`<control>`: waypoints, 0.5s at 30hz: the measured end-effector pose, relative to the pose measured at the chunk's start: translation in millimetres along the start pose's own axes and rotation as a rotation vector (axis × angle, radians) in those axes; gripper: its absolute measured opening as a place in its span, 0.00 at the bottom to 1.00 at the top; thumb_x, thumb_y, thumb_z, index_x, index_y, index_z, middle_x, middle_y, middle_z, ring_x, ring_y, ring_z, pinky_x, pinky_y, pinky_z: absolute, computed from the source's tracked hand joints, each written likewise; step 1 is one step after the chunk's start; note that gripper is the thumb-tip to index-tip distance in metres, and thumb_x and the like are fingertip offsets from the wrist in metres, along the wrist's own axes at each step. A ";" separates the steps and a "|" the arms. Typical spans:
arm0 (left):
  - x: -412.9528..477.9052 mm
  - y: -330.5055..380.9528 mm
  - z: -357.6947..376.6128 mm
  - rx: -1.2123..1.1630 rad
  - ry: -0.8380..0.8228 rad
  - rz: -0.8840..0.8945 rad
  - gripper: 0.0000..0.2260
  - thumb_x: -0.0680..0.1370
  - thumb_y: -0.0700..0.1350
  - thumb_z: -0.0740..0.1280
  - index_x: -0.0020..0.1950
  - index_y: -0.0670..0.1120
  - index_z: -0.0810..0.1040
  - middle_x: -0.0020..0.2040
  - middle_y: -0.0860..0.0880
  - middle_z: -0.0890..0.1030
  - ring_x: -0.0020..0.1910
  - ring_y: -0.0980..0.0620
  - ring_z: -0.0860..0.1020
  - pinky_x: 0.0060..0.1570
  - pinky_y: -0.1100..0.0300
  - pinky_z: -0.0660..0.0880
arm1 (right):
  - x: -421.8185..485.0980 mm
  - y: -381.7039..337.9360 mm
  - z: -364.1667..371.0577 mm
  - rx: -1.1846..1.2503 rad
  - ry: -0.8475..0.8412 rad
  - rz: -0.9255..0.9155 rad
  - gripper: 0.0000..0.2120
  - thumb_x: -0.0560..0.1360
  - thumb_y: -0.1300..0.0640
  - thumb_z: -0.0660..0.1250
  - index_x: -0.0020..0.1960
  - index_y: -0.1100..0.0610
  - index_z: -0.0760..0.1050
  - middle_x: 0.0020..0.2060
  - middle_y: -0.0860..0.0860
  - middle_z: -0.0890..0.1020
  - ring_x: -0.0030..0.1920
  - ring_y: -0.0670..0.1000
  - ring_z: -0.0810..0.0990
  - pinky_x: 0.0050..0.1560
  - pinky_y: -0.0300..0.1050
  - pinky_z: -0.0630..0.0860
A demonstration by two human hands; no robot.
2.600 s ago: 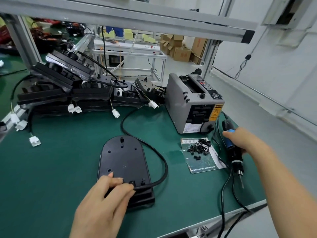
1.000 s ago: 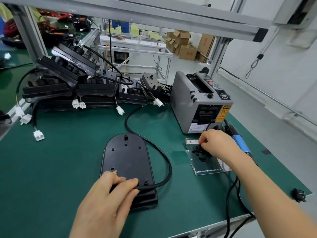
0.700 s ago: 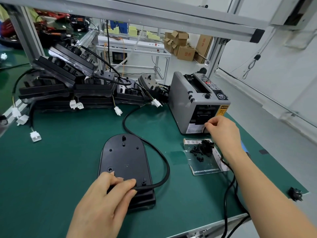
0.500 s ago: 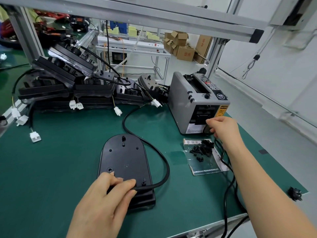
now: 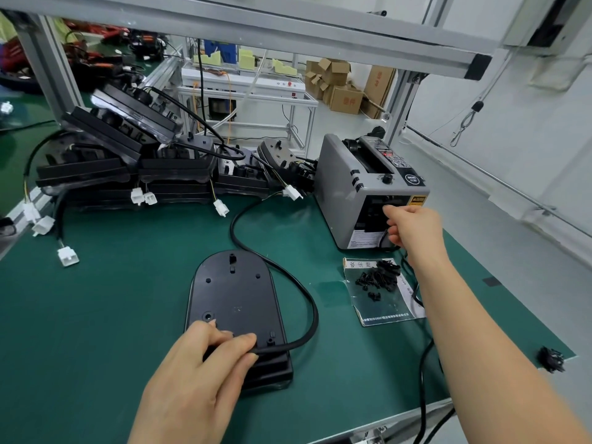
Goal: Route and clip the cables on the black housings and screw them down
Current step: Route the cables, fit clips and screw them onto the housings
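A black oval housing (image 5: 237,299) lies flat on the green mat in front of me. Its thick black cable (image 5: 312,315) loops round the right side and comes back to the near end. There my left hand (image 5: 205,373) rests on the housing and pinches the cable between thumb and forefinger. My right hand (image 5: 413,229) is stretched out to the front opening of the grey tape dispenser (image 5: 346,193); forefinger and thumb are apart, and I see nothing held. Small black screws and clips (image 5: 378,278) lie on a plastic sheet just below that hand.
Several more black housings (image 5: 128,165) with cables and white connectors (image 5: 68,256) are piled along the back left. A thin black tool cord (image 5: 423,379) runs off the near right edge. A small black part (image 5: 551,358) sits at the mat's right corner. An aluminium frame stands overhead.
My right hand let go of the blue electric screwdriver, passed over the screw pile and moved up to the dispenser's front. My left hand has stayed on the housing and cable.
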State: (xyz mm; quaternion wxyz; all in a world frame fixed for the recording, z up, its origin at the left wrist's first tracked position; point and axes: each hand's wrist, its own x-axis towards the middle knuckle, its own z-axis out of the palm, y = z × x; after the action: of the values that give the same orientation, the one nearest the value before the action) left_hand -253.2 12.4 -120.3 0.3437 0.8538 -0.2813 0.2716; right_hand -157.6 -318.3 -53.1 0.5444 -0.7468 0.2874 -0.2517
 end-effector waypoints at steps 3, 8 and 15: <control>-1.0 -0.1 -0.2 0.000 0.000 -0.007 0.11 0.79 0.57 0.56 0.52 0.57 0.76 0.43 0.52 0.76 0.50 0.58 0.75 0.35 0.57 0.79 | 2.6 -0.6 3.0 0.025 0.031 0.019 0.07 0.73 0.57 0.68 0.37 0.56 0.76 0.32 0.52 0.77 0.28 0.47 0.73 0.32 0.40 0.74; -1.3 -0.6 1.3 -0.005 0.010 -0.006 0.09 0.76 0.54 0.60 0.52 0.56 0.77 0.42 0.52 0.76 0.49 0.58 0.75 0.37 0.58 0.78 | 4.6 1.3 4.2 0.140 0.047 0.118 0.05 0.74 0.59 0.67 0.41 0.59 0.74 0.33 0.53 0.77 0.29 0.47 0.74 0.26 0.35 0.74; -2.2 -2.7 1.7 -0.004 0.010 -0.004 0.11 0.78 0.56 0.58 0.52 0.56 0.78 0.42 0.52 0.76 0.50 0.57 0.76 0.37 0.58 0.77 | 5.5 -1.4 7.3 0.299 0.053 0.219 0.06 0.74 0.60 0.68 0.41 0.59 0.71 0.33 0.52 0.75 0.29 0.46 0.74 0.24 0.34 0.74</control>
State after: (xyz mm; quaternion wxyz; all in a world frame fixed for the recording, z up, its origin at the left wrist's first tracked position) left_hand -252.4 13.4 -124.0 0.3473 0.8524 -0.2784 0.2745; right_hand -148.4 -317.0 -53.5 0.6655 -0.6149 0.3408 -0.2505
